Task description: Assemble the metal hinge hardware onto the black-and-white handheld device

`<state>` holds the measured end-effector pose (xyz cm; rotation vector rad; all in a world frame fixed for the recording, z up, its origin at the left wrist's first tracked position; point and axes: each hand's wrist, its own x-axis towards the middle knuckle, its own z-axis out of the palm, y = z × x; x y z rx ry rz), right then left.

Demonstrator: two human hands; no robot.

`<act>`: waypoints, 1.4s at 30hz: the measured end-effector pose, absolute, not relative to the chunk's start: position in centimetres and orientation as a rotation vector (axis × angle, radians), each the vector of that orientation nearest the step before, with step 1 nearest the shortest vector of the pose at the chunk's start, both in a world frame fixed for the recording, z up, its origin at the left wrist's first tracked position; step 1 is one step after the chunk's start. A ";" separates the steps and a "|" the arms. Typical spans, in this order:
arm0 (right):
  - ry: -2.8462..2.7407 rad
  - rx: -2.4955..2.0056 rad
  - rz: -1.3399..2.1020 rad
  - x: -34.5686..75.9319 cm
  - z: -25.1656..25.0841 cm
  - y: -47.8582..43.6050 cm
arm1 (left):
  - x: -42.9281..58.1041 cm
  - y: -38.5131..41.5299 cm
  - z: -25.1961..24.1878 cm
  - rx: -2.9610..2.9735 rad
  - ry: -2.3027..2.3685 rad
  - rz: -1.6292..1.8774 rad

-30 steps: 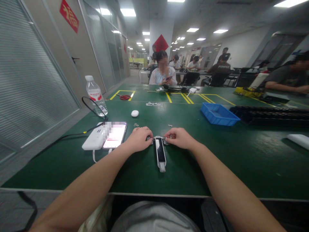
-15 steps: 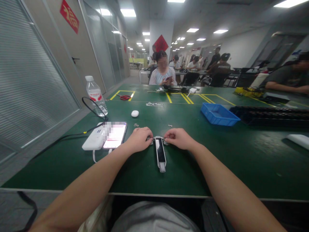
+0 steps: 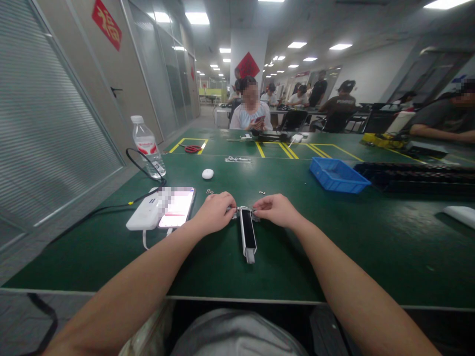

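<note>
A narrow black-and-silver device (image 3: 247, 235) lies lengthwise on the green table (image 3: 334, 247), its far end between my hands. My left hand (image 3: 215, 212) is closed in a pinch at the left side of that end. Opposite it, my right hand (image 3: 276, 210) pinches small metal parts at the right side of the same end. What exactly sits between the fingertips is too small to make out. Small metal rings (image 3: 210, 191) lie loose just beyond the hands.
A lit phone (image 3: 177, 206) on a white power bank (image 3: 143, 217) lies left, with a water bottle (image 3: 147, 146) and black cable behind. A blue tray (image 3: 337, 175) and black strips (image 3: 419, 175) sit to the right. Other people sit at the far tables.
Both hands and the device's far end shifted slightly away from me; the fingertips pinch closer at the device's end. A person in the background walked left.
</note>
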<state>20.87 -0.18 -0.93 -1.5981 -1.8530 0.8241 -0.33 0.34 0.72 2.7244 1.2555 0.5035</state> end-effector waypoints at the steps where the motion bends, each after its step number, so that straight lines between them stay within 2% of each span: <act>1: -1.849 -1.614 0.824 20.7 -0.8 -0.3 | -0.3 0.3 0.8 2.723 1.258 0.502; 15: -2.072 -1.914 0.364 16.6 1.7 -4.2 | -0.2 0.0 0.7 2.718 1.211 0.567; 29: -2.034 -2.001 0.357 17.7 0.5 -3.0 | 0.3 -0.3 0.3 2.654 1.071 0.569; 42: -2.003 -1.855 0.418 18.9 0.5 -2.2 | 0.1 0.1 0.8 2.525 1.125 0.779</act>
